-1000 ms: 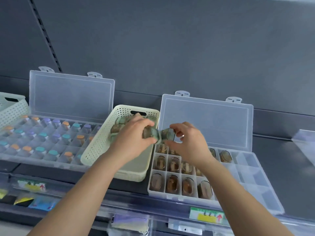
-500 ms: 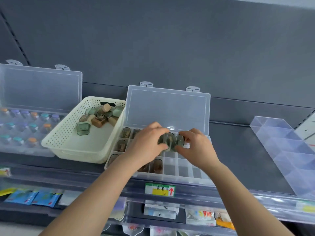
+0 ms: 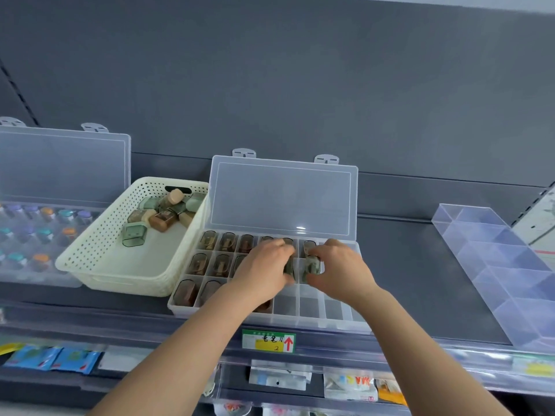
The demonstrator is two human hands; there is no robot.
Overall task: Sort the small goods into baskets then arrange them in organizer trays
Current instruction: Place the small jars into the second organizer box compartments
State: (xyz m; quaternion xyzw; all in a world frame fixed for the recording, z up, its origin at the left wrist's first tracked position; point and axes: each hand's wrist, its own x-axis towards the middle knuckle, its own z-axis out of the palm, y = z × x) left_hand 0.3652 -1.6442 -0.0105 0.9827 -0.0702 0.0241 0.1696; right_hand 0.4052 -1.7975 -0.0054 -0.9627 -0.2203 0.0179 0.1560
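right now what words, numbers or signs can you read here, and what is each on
"2", beside a red up arrow: on the yellow patch of the green shelf tag.
Handwritten characters above the 2: too blurred to read.
Letters on the packets below the shelf: too blurred.
Print on the yellow label at the right shelf edge: unreadable.

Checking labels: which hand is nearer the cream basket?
Left. Both grip green cases over the organizer tray; the left hand is on the cream basket's side, the right hand farther right.

The shelf-edge tag [image 3: 269,340] just below the left hand [image 3: 264,271] shows a red up-arrow and "2". Its other characters are unreadable.
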